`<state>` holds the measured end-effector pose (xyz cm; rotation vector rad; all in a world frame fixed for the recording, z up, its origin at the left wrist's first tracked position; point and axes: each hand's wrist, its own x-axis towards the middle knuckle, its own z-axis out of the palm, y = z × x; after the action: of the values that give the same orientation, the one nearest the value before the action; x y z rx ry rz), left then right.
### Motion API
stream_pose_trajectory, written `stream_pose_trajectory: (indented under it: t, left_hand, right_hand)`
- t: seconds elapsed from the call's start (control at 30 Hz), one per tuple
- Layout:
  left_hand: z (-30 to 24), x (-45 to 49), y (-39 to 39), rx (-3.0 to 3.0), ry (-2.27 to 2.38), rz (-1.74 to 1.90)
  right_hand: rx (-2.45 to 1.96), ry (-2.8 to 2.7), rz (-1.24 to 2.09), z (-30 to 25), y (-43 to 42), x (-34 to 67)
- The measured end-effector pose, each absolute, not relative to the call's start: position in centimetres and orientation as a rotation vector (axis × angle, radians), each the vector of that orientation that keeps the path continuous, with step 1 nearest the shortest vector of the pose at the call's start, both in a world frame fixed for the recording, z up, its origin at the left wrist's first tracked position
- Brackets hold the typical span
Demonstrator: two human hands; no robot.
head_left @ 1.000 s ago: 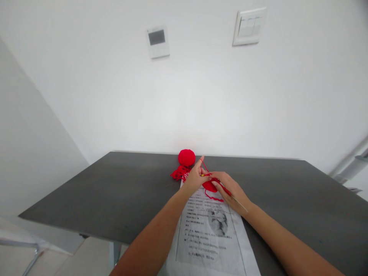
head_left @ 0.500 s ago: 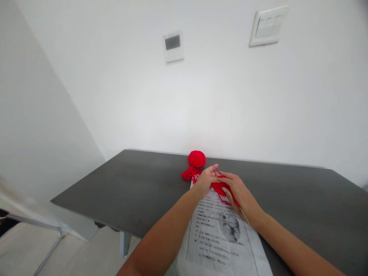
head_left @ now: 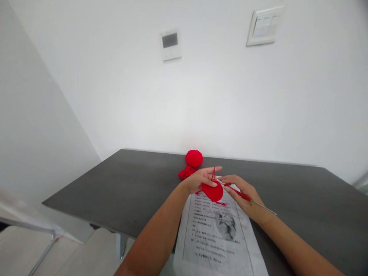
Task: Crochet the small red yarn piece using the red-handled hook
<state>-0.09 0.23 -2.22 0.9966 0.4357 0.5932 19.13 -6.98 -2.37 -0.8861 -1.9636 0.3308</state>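
Note:
My left hand pinches a round red crochet piece by its upper left edge, thumb on top. Red yarn runs over the raised index finger. In my right hand is a crochet hook with a red handle, held between thumb and fingers; its thin metal end sticks out past the wrist. The hook's tip meets the top edge of the piece, beside the left fingers. A red yarn tail hangs from the lower edge over a printed sheet.
Behind my left hand, a ball of red yarn sits near the wall, with a red openwork crochet piece before it. All lie on a dark grey table. The white wall bears a thermostat panel and a switch plate.
My hands have moved apart, and the round piece now shows its flat face to me. The right hand and hook have swung to the right. The view has shifted slightly.

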Motion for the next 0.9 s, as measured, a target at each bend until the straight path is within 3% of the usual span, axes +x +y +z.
stream_pose_trajectory:
  t: [0.9]
  left_hand:
    - [-1.07,-1.07,0.25,1.125,0.449,0.698]
  right_hand:
    - [-0.801,-1.868,0.344,-1.73,-7.31,18.97]
